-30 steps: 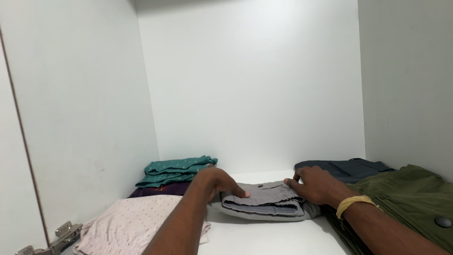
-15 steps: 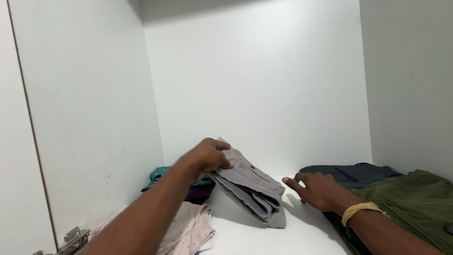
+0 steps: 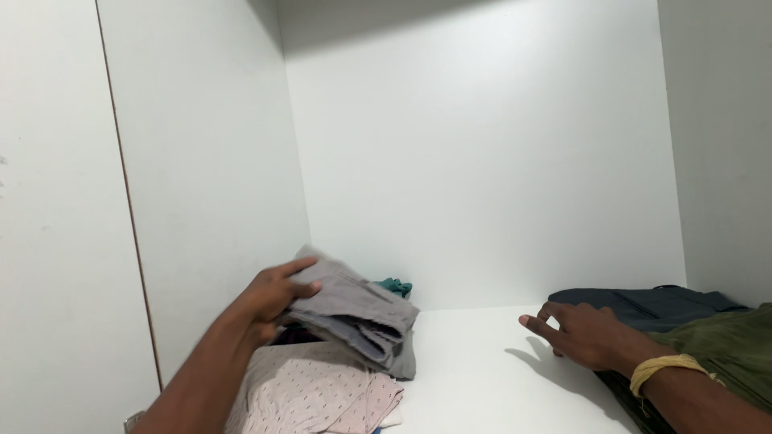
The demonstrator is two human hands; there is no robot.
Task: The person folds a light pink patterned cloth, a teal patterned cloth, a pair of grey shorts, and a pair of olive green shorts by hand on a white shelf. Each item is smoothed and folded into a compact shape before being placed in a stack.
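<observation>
The cupboard walls [image 3: 482,161] are plain white on three sides of you; the white shelf [image 3: 482,378] runs across the bottom of your view, bare in its middle stretch.

At the right edge, an olive garment [image 3: 736,345] lies folded on the shelf; a dark garment [image 3: 643,304] lies just behind it, touching it.

At the lower left, a pale pink dotted cloth [image 3: 322,390] lies on the shelf; a dark purple layer shows just behind it, partly hidden; a scrap of teal cloth [image 3: 396,285] peeks out at the back, mostly covered.

The grey folded garment [image 3: 358,313] sits above the left pile, tilted, its lower edge resting against the pink cloth and the shelf; whether its whole underside bears on the pile cannot be told.

Your left hand [image 3: 273,297] grips the grey garment at its left end, thumb over the top fold, fingers curled beneath; the forearm reaches in from the lower left.

Your right hand [image 3: 583,333] holds nothing; it lies loose with fingers spread, fingertips touching the shelf, just in front of the dark garment and well apart from the grey one.

A yellow band [image 3: 667,370] circles your right wrist; a small metal hinge [image 3: 133,419] shows at the lower left edge, partly cut off.
</observation>
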